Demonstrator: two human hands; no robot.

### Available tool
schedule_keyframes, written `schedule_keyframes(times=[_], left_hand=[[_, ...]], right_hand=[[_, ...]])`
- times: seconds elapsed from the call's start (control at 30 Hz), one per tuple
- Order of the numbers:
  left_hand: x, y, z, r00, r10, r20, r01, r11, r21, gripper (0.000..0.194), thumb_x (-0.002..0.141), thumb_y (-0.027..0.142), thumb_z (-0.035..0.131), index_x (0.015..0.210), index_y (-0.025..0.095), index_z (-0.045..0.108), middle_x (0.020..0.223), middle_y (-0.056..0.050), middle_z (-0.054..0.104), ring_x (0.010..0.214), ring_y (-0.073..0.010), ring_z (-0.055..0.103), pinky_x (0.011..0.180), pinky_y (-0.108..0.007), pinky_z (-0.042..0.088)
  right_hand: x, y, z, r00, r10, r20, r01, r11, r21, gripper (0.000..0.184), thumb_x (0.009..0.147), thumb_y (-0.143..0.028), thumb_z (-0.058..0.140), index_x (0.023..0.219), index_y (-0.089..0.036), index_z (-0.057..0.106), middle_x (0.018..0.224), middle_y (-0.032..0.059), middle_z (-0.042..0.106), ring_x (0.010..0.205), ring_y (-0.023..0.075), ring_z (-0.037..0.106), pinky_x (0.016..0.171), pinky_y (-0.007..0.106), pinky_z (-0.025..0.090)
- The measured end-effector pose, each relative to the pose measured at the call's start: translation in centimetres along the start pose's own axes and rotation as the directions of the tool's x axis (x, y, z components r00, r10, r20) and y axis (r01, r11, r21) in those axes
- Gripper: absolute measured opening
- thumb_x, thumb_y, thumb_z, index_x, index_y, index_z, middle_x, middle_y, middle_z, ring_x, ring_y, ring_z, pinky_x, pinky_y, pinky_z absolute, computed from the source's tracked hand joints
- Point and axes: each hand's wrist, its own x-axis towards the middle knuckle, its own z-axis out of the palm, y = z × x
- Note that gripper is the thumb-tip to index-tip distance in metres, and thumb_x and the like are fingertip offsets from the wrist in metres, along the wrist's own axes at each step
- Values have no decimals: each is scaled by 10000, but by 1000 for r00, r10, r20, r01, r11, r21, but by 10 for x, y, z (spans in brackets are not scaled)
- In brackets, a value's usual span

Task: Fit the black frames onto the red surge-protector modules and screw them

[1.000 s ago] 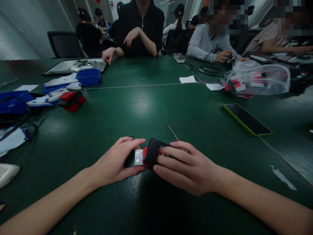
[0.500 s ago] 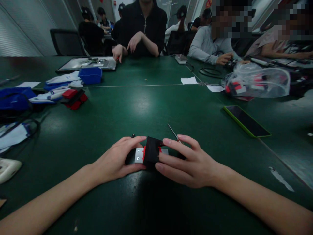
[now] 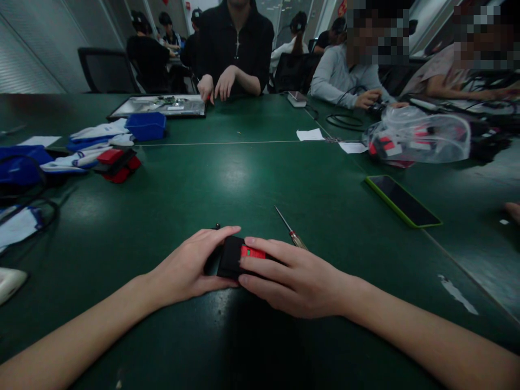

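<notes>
Between my hands lies a small red block-shaped device [image 3: 254, 253] with a green spot on top, partly covered by a black sleeve [image 3: 230, 257]. Thumb and fingers of my left hand [image 3: 195, 265] grip the sleeve's left end. From the right, my right hand [image 3: 292, 273] lies over the device, its fingertips pressing on the sleeve and the red part. The device's right end is hidden under that hand. Just beyond my right hand, a screwdriver [image 3: 293, 233] rests on the green table [image 3: 227, 200]. A small black piece [image 3: 218, 226] shows behind my left fingers.
At the left are a red-and-black block [image 3: 117, 164], gloves [image 3: 87, 157] and a blue bin [image 3: 146, 126]. A phone [image 3: 402, 201] and a clear plastic bag [image 3: 439, 132] lie at the right. Across the table, a person's hands [image 3: 219, 85] are by a flat tray [image 3: 182, 107].
The black sleeve has shifted left over the silver end plate, baring the red top. My right hand moved left with it, uncovering the screwdriver's handle. The tray opposite slid right.
</notes>
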Motion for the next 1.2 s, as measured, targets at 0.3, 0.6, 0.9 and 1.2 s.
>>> schedule_keyframes(times=[0.3,0.6,0.9,1.2], left_hand=[[3,-3,-1,995,99,-33,-101,993,-64,716,899,665,597,1438,223,436,1365,-155,611,1240,-320,603,1073,-472,488],[6,2,-4,993,95,-66,-98,994,-47,538,873,426,652,1347,228,492,1300,-120,643,1226,-299,607,1078,-466,476],[8,5,-6,993,88,-76,-91,995,-36,489,856,386,670,1295,224,527,1284,-113,647,1223,-292,601,1068,-452,466],[12,7,-10,996,80,30,-78,996,-39,456,882,367,649,1301,223,541,1289,-118,657,1215,-298,602,1084,-482,439]], right_hand=[[-3,-1,3,995,78,55,-80,996,25,330,986,-134,475,1291,-128,599,1303,149,625,1306,289,525,989,429,569],[-6,1,3,970,153,191,-166,985,54,420,968,-141,509,1379,-209,558,1460,138,528,1289,308,521,969,456,576],[-8,0,7,977,144,156,-143,990,-23,433,977,-167,524,1403,-234,562,1463,138,533,1396,318,441,997,446,548],[-8,1,8,956,152,249,-164,986,28,512,964,-169,552,1469,-244,507,1568,138,424,1341,320,475,992,463,551]])
